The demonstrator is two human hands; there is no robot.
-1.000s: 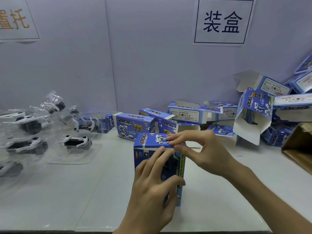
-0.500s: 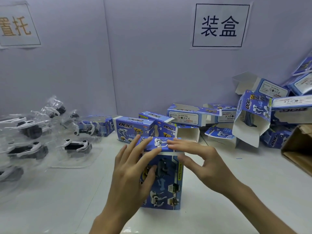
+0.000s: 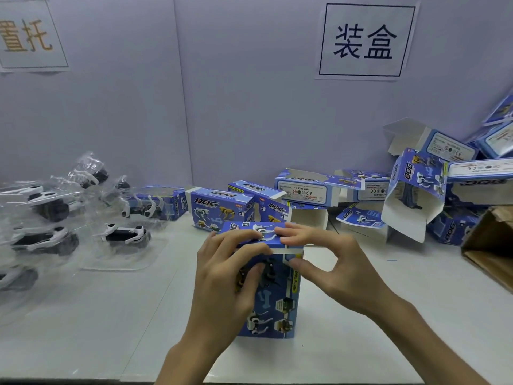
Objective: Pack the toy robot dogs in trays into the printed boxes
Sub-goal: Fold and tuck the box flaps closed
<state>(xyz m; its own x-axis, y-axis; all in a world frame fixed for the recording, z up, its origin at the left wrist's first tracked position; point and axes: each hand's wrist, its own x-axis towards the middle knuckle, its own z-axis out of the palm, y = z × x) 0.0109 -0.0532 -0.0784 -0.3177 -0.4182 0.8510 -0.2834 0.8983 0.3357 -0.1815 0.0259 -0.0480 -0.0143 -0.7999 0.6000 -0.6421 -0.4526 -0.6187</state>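
Note:
A blue printed box (image 3: pixel 277 301) stands upright on the white table in front of me. My left hand (image 3: pixel 224 276) grips its left side, fingers curled over the top flap and thumb on the front. My right hand (image 3: pixel 322 257) pinches the top flap's right edge, fingers on top and thumb under the white tab. Toy robot dogs in clear trays (image 3: pixel 125 237) lie at the left. What is inside the box is hidden.
Several blue printed boxes (image 3: pixel 222 209) lie along the back wall, some open (image 3: pixel 410 201) and piled at the right. A brown carton (image 3: pixel 491 243) sits at the right edge. More bagged dogs (image 3: pixel 47 204) crowd the far left.
The view has dropped slightly. My left fingers have curled over the top flap, and my right thumb has moved under the flap's edge, pressing the lid down.

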